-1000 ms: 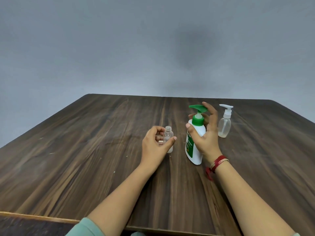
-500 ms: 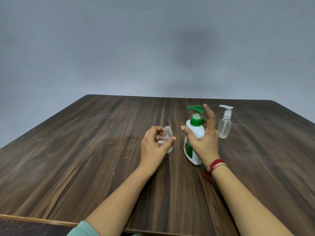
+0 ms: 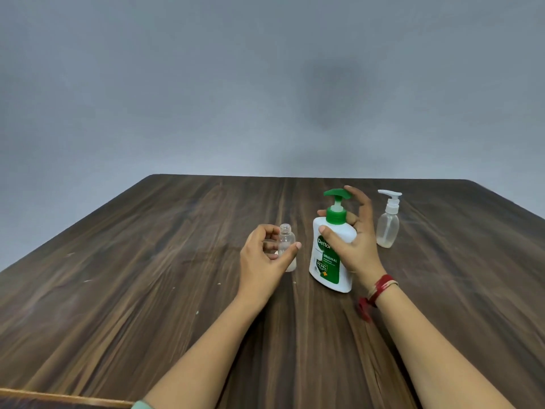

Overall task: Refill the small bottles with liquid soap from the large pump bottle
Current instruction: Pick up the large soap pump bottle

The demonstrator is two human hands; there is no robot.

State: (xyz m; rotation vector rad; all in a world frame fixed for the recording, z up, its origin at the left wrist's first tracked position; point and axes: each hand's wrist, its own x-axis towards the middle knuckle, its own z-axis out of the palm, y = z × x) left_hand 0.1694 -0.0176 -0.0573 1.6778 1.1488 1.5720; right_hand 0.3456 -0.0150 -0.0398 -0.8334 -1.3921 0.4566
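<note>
A dark brown wooden table (image 3: 147, 276) with streaked grain running away from the viewer is seen filling the lower half of the view, its far corners rounded. A lighter wooden strip (image 3: 59, 397) is shown along the near edge at the lower left. A few small pale specks (image 3: 197, 312) are scattered over the tabletop. Behind the table, a plain grey wall (image 3: 177, 84) is seen, marked by a soft dark shadow (image 3: 333, 95) right of centre. A red thread band (image 3: 379, 287) is worn at a wrist, its loose ends hanging toward the tabletop.
</note>
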